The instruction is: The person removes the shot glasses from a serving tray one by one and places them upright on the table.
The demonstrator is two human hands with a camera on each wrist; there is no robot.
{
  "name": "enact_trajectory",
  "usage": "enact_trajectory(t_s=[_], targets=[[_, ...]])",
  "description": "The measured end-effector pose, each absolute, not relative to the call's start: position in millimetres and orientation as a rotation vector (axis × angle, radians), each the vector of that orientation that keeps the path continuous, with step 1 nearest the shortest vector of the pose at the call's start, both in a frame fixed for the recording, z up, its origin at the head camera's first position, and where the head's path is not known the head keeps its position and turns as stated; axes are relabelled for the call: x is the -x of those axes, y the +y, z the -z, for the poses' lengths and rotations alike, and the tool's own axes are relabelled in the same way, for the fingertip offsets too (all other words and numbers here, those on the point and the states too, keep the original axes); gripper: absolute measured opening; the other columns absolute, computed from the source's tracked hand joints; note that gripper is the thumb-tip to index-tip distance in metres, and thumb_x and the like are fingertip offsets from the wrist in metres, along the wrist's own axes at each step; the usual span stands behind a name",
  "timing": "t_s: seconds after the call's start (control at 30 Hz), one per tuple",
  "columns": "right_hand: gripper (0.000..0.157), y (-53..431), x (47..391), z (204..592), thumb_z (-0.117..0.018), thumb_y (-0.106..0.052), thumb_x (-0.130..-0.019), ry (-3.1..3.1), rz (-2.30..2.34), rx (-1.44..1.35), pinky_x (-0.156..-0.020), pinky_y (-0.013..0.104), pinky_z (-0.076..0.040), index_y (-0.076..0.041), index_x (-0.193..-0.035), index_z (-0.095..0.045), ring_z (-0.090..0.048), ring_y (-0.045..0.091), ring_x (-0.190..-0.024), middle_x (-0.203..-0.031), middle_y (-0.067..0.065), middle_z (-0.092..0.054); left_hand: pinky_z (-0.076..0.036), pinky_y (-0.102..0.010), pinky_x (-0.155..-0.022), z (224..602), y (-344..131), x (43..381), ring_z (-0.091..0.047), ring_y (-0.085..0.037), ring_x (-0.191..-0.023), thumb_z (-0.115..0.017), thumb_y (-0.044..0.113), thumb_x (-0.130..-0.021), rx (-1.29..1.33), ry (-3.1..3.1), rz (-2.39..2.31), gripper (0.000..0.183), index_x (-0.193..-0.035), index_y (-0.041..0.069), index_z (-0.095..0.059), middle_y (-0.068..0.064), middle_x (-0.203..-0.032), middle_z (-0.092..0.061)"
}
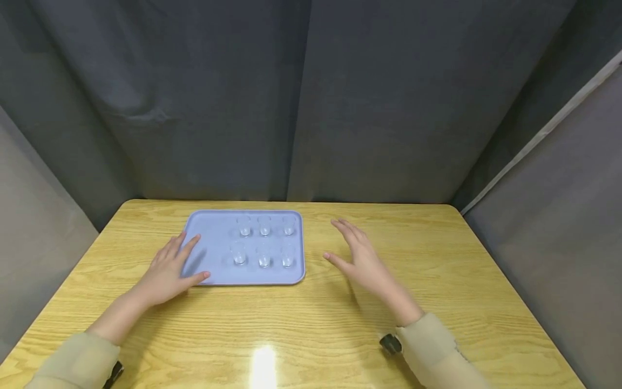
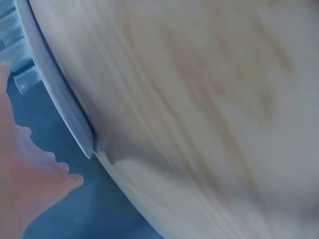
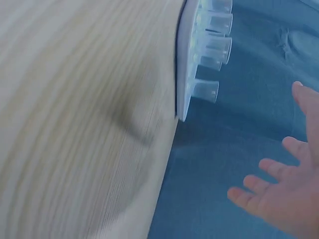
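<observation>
The tray [image 1: 214, 224] lies on the desk [image 1: 437, 259], six cups [image 1: 264, 256] upright on its right half. At its left end the left hand [image 1: 167, 270] is spread, touching or not I can't tell; off its right edge the right hand [image 1: 362, 259] is spread too. Lifting one end first would likely tilt it and topple those cups.
</observation>
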State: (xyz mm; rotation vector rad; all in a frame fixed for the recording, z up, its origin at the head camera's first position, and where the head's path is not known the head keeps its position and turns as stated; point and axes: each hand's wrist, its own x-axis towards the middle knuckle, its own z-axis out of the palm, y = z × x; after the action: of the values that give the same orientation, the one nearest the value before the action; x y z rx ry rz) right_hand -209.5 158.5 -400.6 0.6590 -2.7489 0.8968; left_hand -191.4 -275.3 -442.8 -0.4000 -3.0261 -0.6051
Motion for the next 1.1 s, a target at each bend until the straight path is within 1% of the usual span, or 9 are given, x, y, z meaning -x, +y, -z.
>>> enact_trajectory(t_s=[0.1,0.13,0.27,0.37,0.53,0.63,0.83,1.0,1.1], targets=[[0.069,146,218,401,-0.064,-0.04,-0.089,-2.711,-0.986,-0.705,-0.11,0.052,-0.026,-0.021,-0.148,-0.031,-0.029,0.028,-0.139,-0.151,0.006,-0.033,-0.013,-0.07,-0.102,444,-283,198,-0.006,-0.052,-0.138,-0.059,0.063,-0.082,0.392,-3.047,0.675,0.097,-0.153,0.018,-0.009,-0.021,-0.157,0.003],[0.069,141,221,402,-0.064,-0.038,-0.089,-2.701,-1.02,-0.719,-0.109,0.05,-0.029,-0.021,-0.147,-0.032,-0.031,0.027,-0.138,-0.15,0.006,-0.035,-0.013,-0.072,-0.1,445,-286,199,-0.005,-0.053,-0.138,-0.06,0.062,-0.082,0.376,-3.06,0.712,0.099,-0.153,0.02,-0.006,-0.022,-0.157,0.005],[0.065,125,231,411,-0.066,-0.031,-0.089,-2.678,-1.218,-0.737,-0.102,0.049,-0.039,-0.017,-0.146,-0.035,-0.039,0.03,-0.133,-0.147,0.007,-0.04,-0.013,-0.077,-0.094,450,-296,201,0.0,-0.059,-0.135,-0.064,0.057,-0.082,0.328,-3.105,0.883,0.105,-0.153,0.023,0.006,-0.026,-0.154,0.012],[0.064,116,236,419,-0.067,-0.028,-0.089,-2.686,-1.392,-0.709,-0.098,0.051,-0.043,-0.016,-0.145,-0.037,-0.042,0.032,-0.13,-0.145,0.009,-0.043,-0.013,-0.077,-0.094,455,-301,202,0.002,-0.058,-0.135,-0.066,0.055,-0.081,0.349,-3.125,0.926,0.108,-0.153,0.021,0.007,-0.027,-0.154,0.011],[0.067,107,246,430,-0.069,-0.027,-0.087,-2.718,-1.574,-0.659,-0.099,0.051,-0.042,-0.015,-0.144,-0.037,-0.044,0.035,-0.128,-0.139,0.013,-0.049,-0.014,-0.074,-0.098,458,-307,205,-0.003,-0.053,-0.138,-0.072,0.053,-0.077,0.43,-3.11,0.892,0.111,-0.153,0.015,0.0,-0.027,-0.155,0.003],[0.065,104,253,435,-0.072,-0.023,-0.085,-2.728,-1.65,-0.652,-0.099,0.048,-0.043,-0.014,-0.141,-0.042,-0.045,0.035,-0.127,-0.135,0.015,-0.053,-0.015,-0.072,-0.1,457,-308,207,-0.006,-0.053,-0.137,-0.075,0.052,-0.074,0.471,-3.091,0.881,0.113,-0.152,0.01,-0.005,-0.026,-0.155,-0.001],[0.062,99,266,443,-0.076,-0.018,-0.081,-2.777,-1.675,-0.743,-0.097,0.045,-0.045,-0.008,-0.136,-0.048,-0.051,0.032,-0.12,-0.126,0.013,-0.059,-0.019,-0.07,-0.099,455,-310,208,-0.011,-0.053,-0.135,-0.073,0.057,-0.073,0.461,-3.112,0.789,0.108,-0.149,0.003,-0.019,-0.026,-0.154,-0.005],[0.059,94,271,448,-0.077,-0.019,-0.08,-2.855,-1.576,-0.833,-0.094,0.04,-0.047,-0.009,-0.132,-0.052,-0.054,0.026,-0.114,-0.121,0.008,-0.062,-0.023,-0.069,-0.098,454,-309,208,-0.013,-0.053,-0.134,-0.073,0.057,-0.073,0.465,-3.11,0.73,0.1,-0.143,-0.002,-0.033,-0.027,-0.153,-0.008],[0.052,91,272,449,-0.078,-0.02,-0.079,-2.862,-1.522,-0.847,-0.093,0.037,-0.047,-0.01,-0.126,-0.057,-0.056,0.022,-0.109,-0.116,0.004,-0.063,-0.023,-0.069,-0.098,453,-307,207,-0.013,-0.054,-0.134,-0.073,0.057,-0.073,0.465,-3.115,0.725,0.099,-0.142,-0.003,-0.035,-0.027,-0.153,-0.008]])
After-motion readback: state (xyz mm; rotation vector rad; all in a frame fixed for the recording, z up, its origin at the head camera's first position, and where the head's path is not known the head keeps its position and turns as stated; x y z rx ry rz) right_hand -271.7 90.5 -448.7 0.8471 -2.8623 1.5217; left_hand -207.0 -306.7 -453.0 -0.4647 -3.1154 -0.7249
